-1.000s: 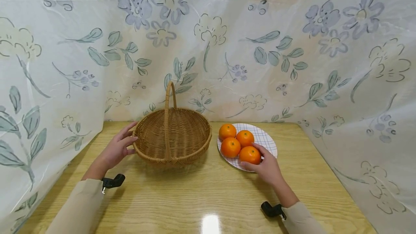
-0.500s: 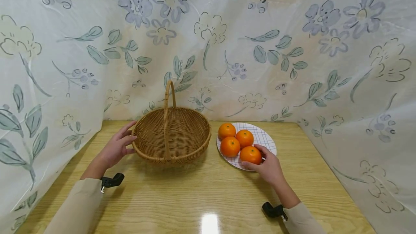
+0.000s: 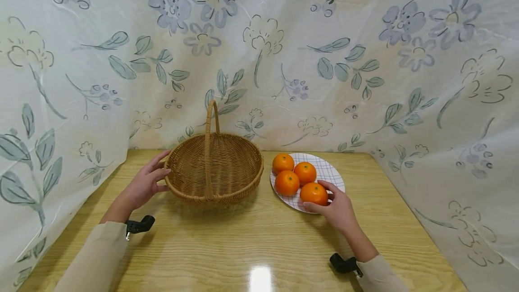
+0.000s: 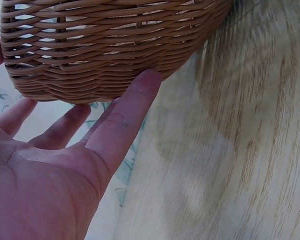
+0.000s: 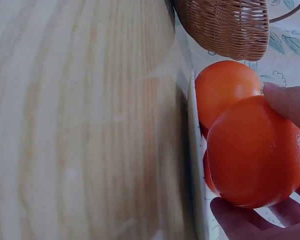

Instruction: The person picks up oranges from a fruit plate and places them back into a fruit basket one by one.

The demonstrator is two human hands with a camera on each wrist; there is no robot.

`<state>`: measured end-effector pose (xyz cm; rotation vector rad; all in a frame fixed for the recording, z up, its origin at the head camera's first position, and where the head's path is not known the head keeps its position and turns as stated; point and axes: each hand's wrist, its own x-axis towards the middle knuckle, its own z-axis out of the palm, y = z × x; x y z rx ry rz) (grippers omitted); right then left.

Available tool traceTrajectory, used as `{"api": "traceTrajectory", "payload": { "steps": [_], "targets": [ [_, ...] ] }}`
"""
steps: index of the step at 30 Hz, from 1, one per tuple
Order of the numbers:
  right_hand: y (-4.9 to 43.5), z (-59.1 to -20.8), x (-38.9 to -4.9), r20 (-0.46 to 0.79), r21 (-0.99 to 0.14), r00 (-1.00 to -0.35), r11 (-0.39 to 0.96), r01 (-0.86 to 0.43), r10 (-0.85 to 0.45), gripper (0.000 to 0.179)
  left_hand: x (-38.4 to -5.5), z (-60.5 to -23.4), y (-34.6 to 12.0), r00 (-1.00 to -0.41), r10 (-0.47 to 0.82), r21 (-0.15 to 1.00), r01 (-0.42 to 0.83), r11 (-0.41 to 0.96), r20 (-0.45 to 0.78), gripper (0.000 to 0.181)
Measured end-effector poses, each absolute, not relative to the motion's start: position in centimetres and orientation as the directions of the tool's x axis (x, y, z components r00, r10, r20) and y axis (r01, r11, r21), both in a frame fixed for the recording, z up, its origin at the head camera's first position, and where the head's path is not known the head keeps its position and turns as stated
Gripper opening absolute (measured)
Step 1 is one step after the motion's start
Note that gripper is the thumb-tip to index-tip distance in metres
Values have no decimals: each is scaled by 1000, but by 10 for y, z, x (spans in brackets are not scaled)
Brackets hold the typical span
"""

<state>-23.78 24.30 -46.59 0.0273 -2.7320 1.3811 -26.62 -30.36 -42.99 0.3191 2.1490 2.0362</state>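
Note:
In the head view my right hand (image 3: 338, 208) holds the nearest mandarin orange (image 3: 313, 193) at the front of a white checked plate (image 3: 332, 175). Thumb and fingers sit on opposite sides of this fruit (image 5: 257, 152) in the right wrist view. Three more mandarin oranges (image 3: 287, 183) lie beside it on the plate. A brown wicker basket (image 3: 231, 166) with a tall arched handle stands to the left, its inside bare. My left hand (image 3: 142, 187) touches the basket's left side with spread fingers; the left wrist view has the fingertips against the weave (image 4: 105, 55).
All of this stands on a light wooden table (image 3: 227, 247). A floral curtain (image 3: 259, 57) hangs behind the table and along both sides. Black camera mounts (image 3: 139, 225) are strapped at both wrists.
My right hand and the mandarin orange in it have shifted very slightly to the right. The left hand, the basket and the other fruit stay where they were.

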Motion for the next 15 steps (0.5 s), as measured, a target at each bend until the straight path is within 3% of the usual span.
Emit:
{"api": "traceTrajectory", "payload": {
  "steps": [15],
  "targets": [
    [238, -437, -233, 115, -826, -991, 549, -130, -61, 87, -270, -431, -305, -964, 264, 997, 46, 56, 30, 68]
  ]
}}
